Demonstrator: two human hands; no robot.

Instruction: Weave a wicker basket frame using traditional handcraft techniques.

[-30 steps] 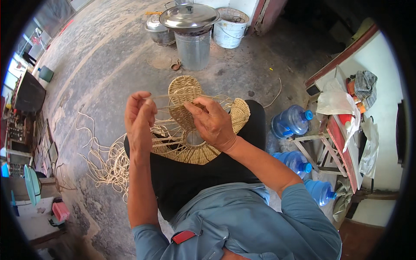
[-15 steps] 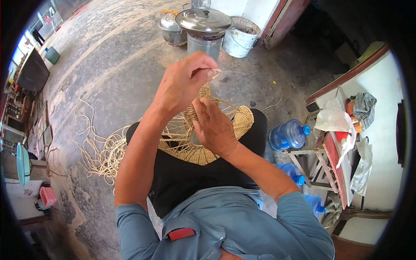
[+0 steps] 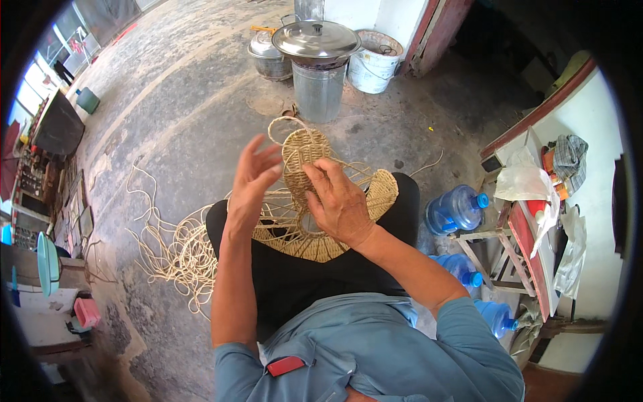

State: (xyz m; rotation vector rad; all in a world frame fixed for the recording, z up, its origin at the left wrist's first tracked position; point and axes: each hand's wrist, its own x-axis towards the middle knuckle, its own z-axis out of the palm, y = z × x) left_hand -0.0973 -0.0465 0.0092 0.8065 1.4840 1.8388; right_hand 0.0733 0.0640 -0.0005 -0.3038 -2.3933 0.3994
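A partly woven straw-coloured piece [image 3: 292,189] lies across my lap. Its narrow, tightly woven part stands up in the middle, and a wide curved band [image 3: 380,194] bends round the near side, with open strands between. At the narrow part's top a loose cord loop [image 3: 273,128] curls out to the left. My right hand [image 3: 341,204] grips the narrow part from the right, fingertips on its face and thumb lower down. Just left of the weave my left hand [image 3: 253,179] is raised, empty, its fingers apart and slightly blurred.
A tangle of loose cord [image 3: 187,258] lies on the concrete floor to my left. Ahead stand a lidded metal pot [image 3: 316,40] on a metal cylinder and a white bucket [image 3: 375,67]. Blue water bottles [image 3: 459,209] and a wooden stand [image 3: 492,261] are at my right.
My left hand has let go of the cord and dropped down and left, its fingers spreading. The cord now forms a loop at the weave's top. My right hand keeps its grip.
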